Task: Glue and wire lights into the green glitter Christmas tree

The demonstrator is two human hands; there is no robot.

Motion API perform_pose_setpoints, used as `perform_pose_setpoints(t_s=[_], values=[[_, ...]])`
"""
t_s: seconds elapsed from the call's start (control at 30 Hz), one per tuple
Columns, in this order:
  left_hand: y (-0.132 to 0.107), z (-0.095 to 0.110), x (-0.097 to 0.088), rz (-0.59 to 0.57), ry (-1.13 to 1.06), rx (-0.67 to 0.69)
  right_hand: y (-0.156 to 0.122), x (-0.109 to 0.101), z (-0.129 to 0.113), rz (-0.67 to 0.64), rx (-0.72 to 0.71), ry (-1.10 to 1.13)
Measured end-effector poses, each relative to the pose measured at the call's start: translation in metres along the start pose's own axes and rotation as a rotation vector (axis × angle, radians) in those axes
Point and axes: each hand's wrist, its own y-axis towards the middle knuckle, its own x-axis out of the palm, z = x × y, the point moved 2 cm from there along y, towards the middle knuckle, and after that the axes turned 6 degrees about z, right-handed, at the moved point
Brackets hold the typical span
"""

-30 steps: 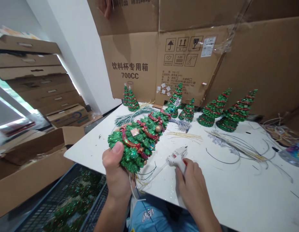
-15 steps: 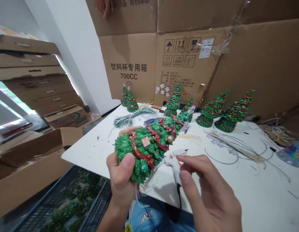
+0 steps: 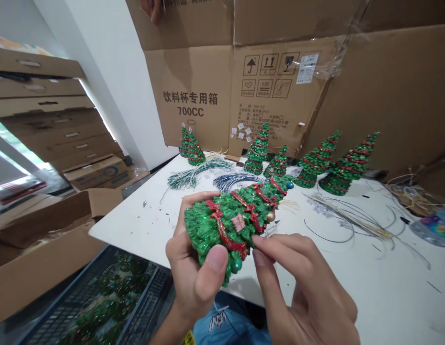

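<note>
My left hand (image 3: 195, 273) is wrapped round the base of a small green glitter Christmas tree (image 3: 225, 218), thumb on the near side. The tree lies tilted, its tip pointing away to the right. Red garlands, a pink gift piece and small coloured balls decorate it. At its right edge, my right hand (image 3: 308, 282) has thumb and forefinger brought together, fingertips against the branches. Whatever they pinch, if anything, is too small or hidden to make out. Behind the tree and fingers, only the tip of a glue gun (image 3: 274, 224) shows on the white table (image 3: 143, 230).
Several finished-looking trees (image 3: 258, 146) stand along the table's back, before a large cardboard box (image 3: 197, 72). Bundles of green cord (image 3: 186, 177) and blue cord (image 3: 229, 181) lie behind my hands. Loose wires (image 3: 355, 215) are at right. A blue crate (image 3: 46, 306) holds more trees.
The tree has moved right and nearer to my right hand. My right fingers have closed together and now touch its edge. The glue gun has become mostly covered.
</note>
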Motion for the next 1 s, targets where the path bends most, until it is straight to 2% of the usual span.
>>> perform_pose_setpoints(t_s=[0.1, 0.2, 0.37, 0.7, 0.93, 1.0], values=[[-0.004, -0.003, -0.002, -0.109, -0.009, 0.054, 0.001, -0.001, 0.004, -0.027, -0.094, -0.008], [-0.005, -0.006, -0.004, -0.1, -0.011, 0.048, 0.001, -0.002, 0.006, -0.042, -0.138, -0.005], [-0.006, -0.004, -0.002, -0.094, 0.002, 0.045, -0.001, -0.002, 0.007, -0.048, -0.112, -0.003], [-0.008, -0.005, 0.0, -0.039, -0.022, 0.007, -0.003, 0.002, 0.011, -0.001, -0.166, -0.021], [-0.004, -0.006, -0.001, -0.038, 0.017, 0.005, -0.005, 0.0, 0.015, -0.048, -0.195, -0.026], [-0.002, -0.005, -0.002, -0.016, 0.014, -0.026, -0.005, 0.002, 0.013, -0.015, -0.186, -0.023]])
